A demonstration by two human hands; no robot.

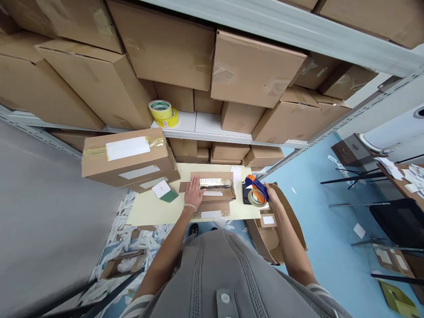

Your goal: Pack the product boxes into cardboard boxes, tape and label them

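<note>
One taped box [223,194] under and right of the left hand [194,193]

- The small carton [218,194] lies mid-table [142,213], the left hand [194,193] on its left end.
- Right of it, the right hand [273,195] holds the tape dispenser [259,189] over the table's right end.
- The large carton [132,162] sits at the table's left end.
- Behind, above the table, a shelf [207,124] bears more cartons [238,117] and two tape rolls [162,114].
- On the floor, an open box [293,212] stands right of the table; paper scraps [152,240] lie left.
</note>
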